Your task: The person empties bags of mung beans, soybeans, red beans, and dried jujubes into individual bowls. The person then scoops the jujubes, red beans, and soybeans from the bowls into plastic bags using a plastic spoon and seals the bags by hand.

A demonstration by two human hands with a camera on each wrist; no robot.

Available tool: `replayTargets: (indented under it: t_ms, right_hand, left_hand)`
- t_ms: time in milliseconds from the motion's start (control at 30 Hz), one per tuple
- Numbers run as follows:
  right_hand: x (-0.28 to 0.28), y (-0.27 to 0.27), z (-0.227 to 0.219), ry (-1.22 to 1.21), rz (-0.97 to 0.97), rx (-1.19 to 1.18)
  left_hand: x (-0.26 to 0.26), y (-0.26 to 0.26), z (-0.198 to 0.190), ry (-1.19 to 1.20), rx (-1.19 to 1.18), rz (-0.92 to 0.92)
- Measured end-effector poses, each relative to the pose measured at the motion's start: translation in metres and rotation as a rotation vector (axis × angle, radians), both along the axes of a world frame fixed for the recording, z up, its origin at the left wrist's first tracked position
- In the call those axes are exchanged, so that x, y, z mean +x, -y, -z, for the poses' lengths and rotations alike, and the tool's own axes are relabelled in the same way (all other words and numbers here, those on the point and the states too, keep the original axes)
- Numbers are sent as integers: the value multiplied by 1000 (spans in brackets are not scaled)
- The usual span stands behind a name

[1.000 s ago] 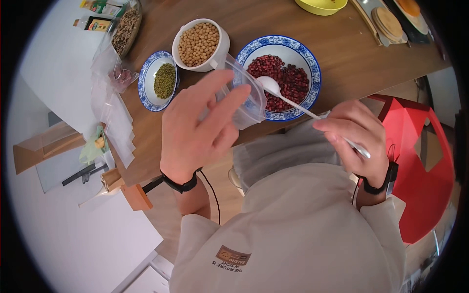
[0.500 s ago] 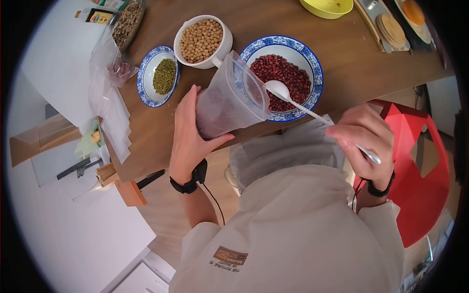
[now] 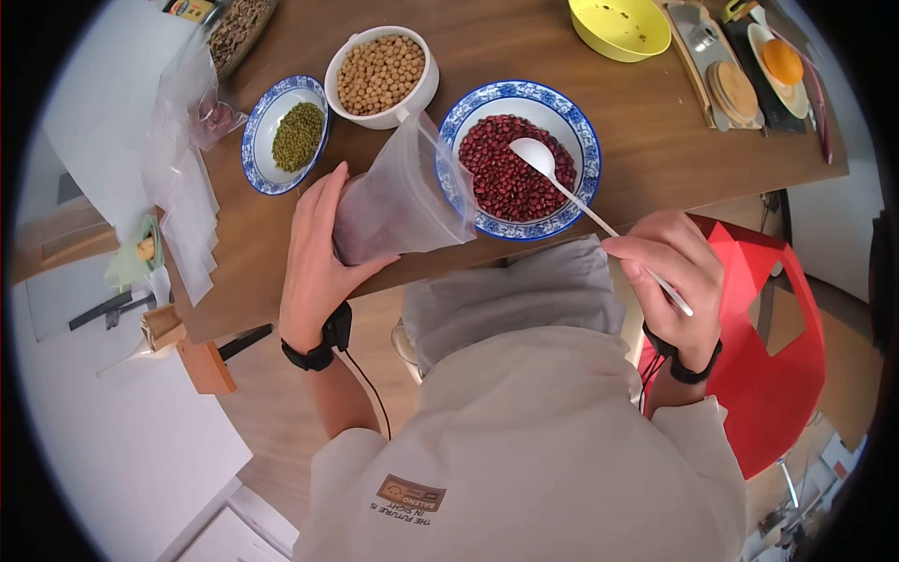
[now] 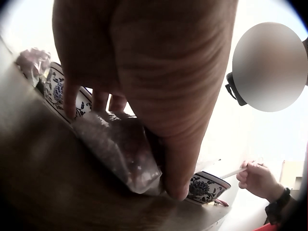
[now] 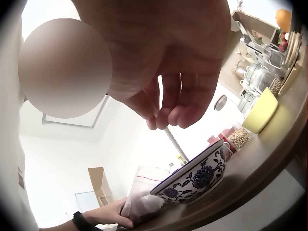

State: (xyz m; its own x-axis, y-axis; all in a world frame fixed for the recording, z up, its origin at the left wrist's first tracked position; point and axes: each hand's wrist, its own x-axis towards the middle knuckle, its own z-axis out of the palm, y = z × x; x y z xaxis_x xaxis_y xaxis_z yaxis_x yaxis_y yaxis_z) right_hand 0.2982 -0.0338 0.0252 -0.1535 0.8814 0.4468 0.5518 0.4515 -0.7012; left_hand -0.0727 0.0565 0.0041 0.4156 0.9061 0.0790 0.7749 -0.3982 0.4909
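My left hand (image 3: pixel 314 258) holds a clear zip bag (image 3: pixel 403 197), thumb on the near side and fingers on the far side. Dark contents show in its bottom, and its open mouth leans to the right, overlapping the rim of a blue-and-white bowl (image 3: pixel 510 96). Dark red beans (image 3: pixel 506 187) fill the middle of that bowl. Between thumb and fingers, my right hand (image 3: pixel 674 272) pinches the handle of a white spoon (image 3: pixel 534 155), whose head lies over the beans. In the left wrist view the lower bag (image 4: pixel 120 149) is close to the tabletop.
A white pot (image 3: pixel 426 86) of chickpeas and a small patterned dish (image 3: pixel 257 155) of green beans stand behind the bag. Plastic bags (image 3: pixel 183 187) lie along the left edge. A yellow bowl (image 3: pixel 618 28) and a board with lids (image 3: pixel 735 89) are at the far right.
My left hand, at first blurred with fingers spread before the bag, has come round it and now holds it from the left. The spoon stays over the beans in my right hand.
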Motion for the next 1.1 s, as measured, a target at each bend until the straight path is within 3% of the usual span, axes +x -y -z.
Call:
replayTargets:
  t_ms: [300,433,500,567,633,733,833,900,967,1033,1100]
  right_hand:
    - [4,-1,-6,112,-89,76]
    - [5,3,-3,106,22,116]
    - [2,3,-3,140,142,117]
    - [0,1,-4,168,119,104]
    - [-3,-1,-2,195,92,82]
    - [-7,-1,5,166,99,34]
    - [-11,6,14,6,175,-99]
    - [-17,8,15,-270,358,-264]
    - [-17,8,24,-346,362,-265]
    - [-14,11,29,-559,421,-251]
    - [-12,15,27,-540,448,-287]
  left_hand:
    - [6,-2,-2,24,-21,104]
    - [-8,-9,-14,137,-6,115]
    - [-20,-20,-16,397,35,142]
    - [-24,-26,-27,402,81,125]
    - [-30,-27,-38,451,-73,9]
    - [-32,-44,-46,479,128,82]
    - [-43,-69,-50,573,215,8]
    - [-57,-95,-46,667,238,-81]
    - [-79,-126,-37,1031,171,-108]
    - [-97,-154,-22,1185,182,-63]
    - [-98,-159,-13,1338,186,-21]
